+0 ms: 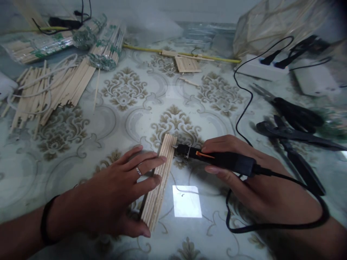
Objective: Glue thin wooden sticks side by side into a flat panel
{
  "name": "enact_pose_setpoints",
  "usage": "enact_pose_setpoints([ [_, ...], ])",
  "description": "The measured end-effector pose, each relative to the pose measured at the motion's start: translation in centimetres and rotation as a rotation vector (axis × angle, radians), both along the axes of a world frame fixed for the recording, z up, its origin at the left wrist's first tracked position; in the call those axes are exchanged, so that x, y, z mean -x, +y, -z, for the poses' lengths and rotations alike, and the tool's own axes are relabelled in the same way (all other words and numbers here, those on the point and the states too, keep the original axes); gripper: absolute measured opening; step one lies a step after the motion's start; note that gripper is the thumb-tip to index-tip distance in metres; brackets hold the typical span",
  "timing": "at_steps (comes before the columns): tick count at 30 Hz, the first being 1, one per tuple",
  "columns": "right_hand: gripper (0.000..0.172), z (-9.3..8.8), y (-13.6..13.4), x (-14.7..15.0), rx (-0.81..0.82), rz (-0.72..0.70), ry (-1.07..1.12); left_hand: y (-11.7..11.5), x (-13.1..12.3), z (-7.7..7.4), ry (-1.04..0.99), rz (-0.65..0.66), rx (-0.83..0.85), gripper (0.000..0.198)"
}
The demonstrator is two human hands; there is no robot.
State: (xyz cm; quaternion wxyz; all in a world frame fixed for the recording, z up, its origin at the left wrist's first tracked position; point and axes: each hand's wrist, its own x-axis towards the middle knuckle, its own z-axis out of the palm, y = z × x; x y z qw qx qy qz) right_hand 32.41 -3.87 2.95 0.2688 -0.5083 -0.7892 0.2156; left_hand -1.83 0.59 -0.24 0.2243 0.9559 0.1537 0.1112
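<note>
On the patterned tabletop lies a narrow panel of wooden sticks [155, 191] set side by side, slightly tilted away to the right. My left hand [121, 191] grips it, with fingertips pressed across its top and the thumb at its near end. In my right hand [244, 180] is a black pen-shaped hot glue gun [222, 160] with an orange trigger and a cord. Its metal tip points left, at the right edge of the panel's far end; whether it touches the wood I cannot tell.
Loose wooden sticks [67, 86] and plastic-wrapped stick bundles [105, 43] lie at the back left. A small stick panel [187, 64] sits at the back. Pliers [295, 112], other black-handled tools [303, 168] and a white power strip [262, 68] occupy the right side.
</note>
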Motion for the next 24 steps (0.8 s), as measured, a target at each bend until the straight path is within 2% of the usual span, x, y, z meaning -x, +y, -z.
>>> enact_pose_setpoints([
  [6, 0.015, -0.07, 0.04, -0.01, -0.091, -0.052, -0.045, -0.17, 0.11, 0.30, -0.005, 0.003, -0.015, 0.096],
  [11, 0.009, -0.21, -0.15, -0.32, -0.047, -0.092, -0.048, -0.20, 0.03, 0.32, -0.010, 0.000, -0.021, 0.089],
  [15, 0.007, -0.35, -0.01, -0.34, -0.035, -0.134, -0.035, -0.22, -0.01, 0.30, -0.015, -0.009, -0.009, 0.091],
  [24, 0.008, -0.01, 0.18, -0.68, -0.128, -0.025, -0.098, -0.34, 0.03, 0.38, -0.016, -0.009, -0.025, 0.094],
])
